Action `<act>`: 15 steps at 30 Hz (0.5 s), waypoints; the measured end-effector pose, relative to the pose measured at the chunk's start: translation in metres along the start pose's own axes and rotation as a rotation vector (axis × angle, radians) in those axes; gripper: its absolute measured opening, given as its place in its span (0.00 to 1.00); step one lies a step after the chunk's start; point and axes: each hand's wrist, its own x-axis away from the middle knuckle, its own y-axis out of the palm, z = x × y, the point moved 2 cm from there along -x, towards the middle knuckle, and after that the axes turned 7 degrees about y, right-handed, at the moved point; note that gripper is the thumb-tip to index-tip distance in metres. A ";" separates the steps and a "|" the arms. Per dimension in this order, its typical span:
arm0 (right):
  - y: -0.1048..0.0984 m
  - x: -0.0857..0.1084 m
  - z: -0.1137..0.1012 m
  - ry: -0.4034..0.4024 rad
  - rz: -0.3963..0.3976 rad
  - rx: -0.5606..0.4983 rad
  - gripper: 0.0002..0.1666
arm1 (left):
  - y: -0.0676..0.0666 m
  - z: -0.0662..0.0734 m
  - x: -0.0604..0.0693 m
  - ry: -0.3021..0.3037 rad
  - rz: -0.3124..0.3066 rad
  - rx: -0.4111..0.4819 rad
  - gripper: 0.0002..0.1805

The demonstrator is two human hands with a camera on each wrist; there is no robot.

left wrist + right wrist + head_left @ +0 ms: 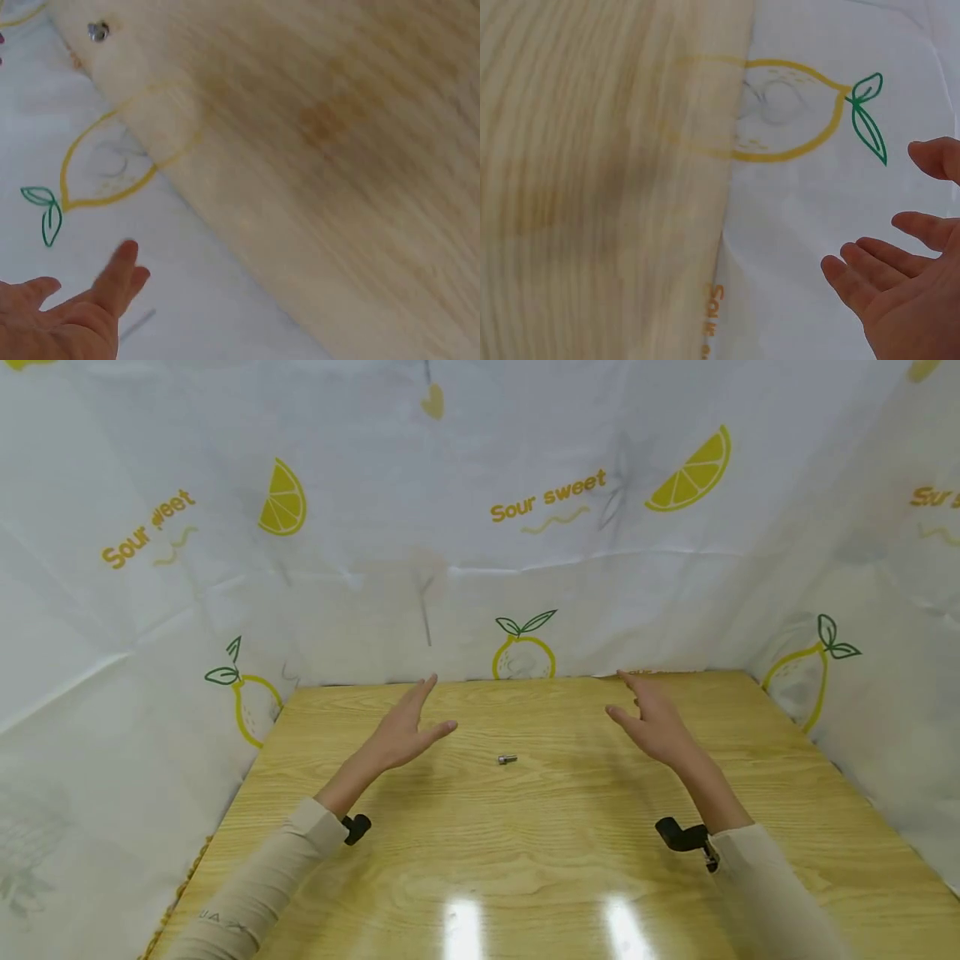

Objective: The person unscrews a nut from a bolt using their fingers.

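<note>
A small silvery metal piece, which looks like a bolt (507, 759), lies on its side near the middle of the wooden table (487, 827). To its left, the left hand (405, 731) is held above the table with fingers extended and thumb apart, holding nothing. On the other side, the right hand (652, 722) hovers with its fingers spread, also without anything in it. Neither hand touches the metal piece. In the left wrist view the same piece (98, 31) shows blurred at the top left. The right wrist view shows the right hand's palm (915, 300) with fingers loosely extended.
A white cloth (360, 527) printed with lemons and "Sour sweet" hangs along the back and both sides of the table. Each wrist carries a black camera mount; the right one (681, 835) hangs low by the sleeve. Bright reflections show at the table's front.
</note>
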 end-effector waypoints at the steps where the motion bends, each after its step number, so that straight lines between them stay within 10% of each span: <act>1: 0.006 0.001 0.001 -0.002 -0.007 -0.028 0.41 | 0.008 0.002 -0.001 0.006 -0.015 0.014 0.49; 15: 0.071 0.012 -0.006 0.034 -0.139 -0.187 0.33 | 0.084 0.023 -0.036 0.096 -0.190 -0.038 0.22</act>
